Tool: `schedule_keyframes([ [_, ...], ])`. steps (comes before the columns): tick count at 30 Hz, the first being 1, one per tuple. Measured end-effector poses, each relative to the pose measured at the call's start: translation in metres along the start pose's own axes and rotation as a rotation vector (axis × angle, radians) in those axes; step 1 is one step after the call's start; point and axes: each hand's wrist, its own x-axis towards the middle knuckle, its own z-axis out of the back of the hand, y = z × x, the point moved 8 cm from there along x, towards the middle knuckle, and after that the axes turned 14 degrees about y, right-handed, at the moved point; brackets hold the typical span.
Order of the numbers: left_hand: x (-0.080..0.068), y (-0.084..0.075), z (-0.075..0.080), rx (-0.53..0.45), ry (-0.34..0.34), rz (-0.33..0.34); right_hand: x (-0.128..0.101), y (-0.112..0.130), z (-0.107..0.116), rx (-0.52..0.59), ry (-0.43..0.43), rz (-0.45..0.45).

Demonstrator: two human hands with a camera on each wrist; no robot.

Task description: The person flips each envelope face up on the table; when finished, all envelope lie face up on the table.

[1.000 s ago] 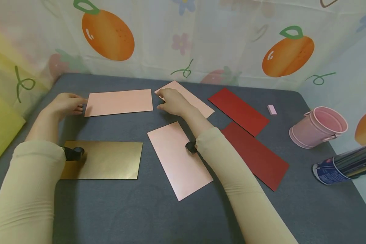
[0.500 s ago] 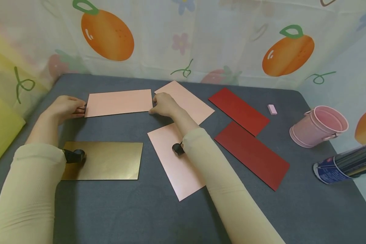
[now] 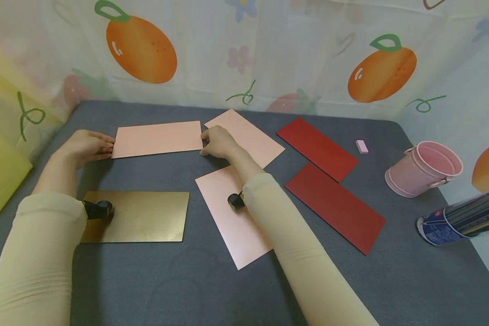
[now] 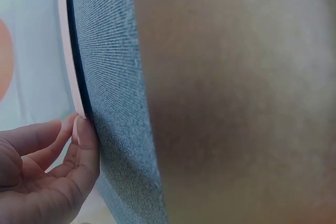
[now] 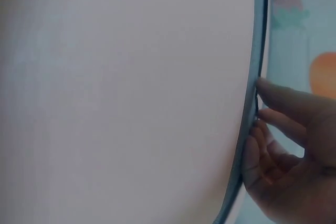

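A long pale pink card [image 3: 156, 139] lies crosswise at the back left of the grey table. My left hand [image 3: 86, 145] is at its left end, fingertips against the short edge; in the left wrist view that hand [image 4: 50, 169] has its thumb apart from the card. Opposite it, the fingertips of my right hand [image 3: 219, 142] touch the right end. The right wrist view has this hand [image 5: 294, 145] with loosely bent fingers and thumb along the card's edge. Beneath my right forearm lies a second pink card [image 3: 224, 208], partly covered by the sleeve.
Another pink card [image 3: 246, 136] lies behind the right wrist, with two red cards [image 3: 318, 149] farther right. A gold card [image 3: 146, 216] is in front of the left hand. On the right are a small pink block [image 3: 361, 146], a pink bucket [image 3: 419, 172] and a blue pencil can [image 3: 442, 226].
My right hand has moved left and slightly toward me, from over the tilted pink card to the right end of the long one. The left hand has shifted slightly nearer the card's left end.
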Motion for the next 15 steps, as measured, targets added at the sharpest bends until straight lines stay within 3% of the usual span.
schedule_keyframes([
  [7, 0.0009, 0.0004, 0.0038, 0.016, -0.012, -0.030, 0.0003, -0.0039, 0.0006, 0.047, 0.000, -0.022],
  [15, -0.0023, -0.0012, 0.0066, 0.031, -0.075, -0.064, -0.0007, -0.0051, 0.0003, 0.079, -0.006, -0.017],
])
